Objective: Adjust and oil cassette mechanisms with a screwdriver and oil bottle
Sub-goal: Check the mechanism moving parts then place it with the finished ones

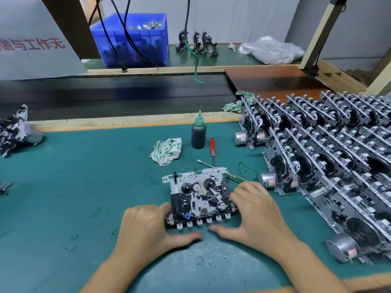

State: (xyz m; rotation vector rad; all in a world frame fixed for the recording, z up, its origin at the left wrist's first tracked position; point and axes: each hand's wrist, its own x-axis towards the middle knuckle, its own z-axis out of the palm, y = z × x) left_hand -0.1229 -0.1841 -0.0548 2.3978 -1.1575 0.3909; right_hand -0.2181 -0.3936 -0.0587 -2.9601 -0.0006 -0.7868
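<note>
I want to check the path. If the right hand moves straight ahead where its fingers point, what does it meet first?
Probably the cassette mechanism: the right hand points up-left, fingers already at its right edge.

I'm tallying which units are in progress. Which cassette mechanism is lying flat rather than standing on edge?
The cassette mechanism between the left hand and right hand lies flat on the green mat; the stacked mechanisms at right stand on edge.
</note>
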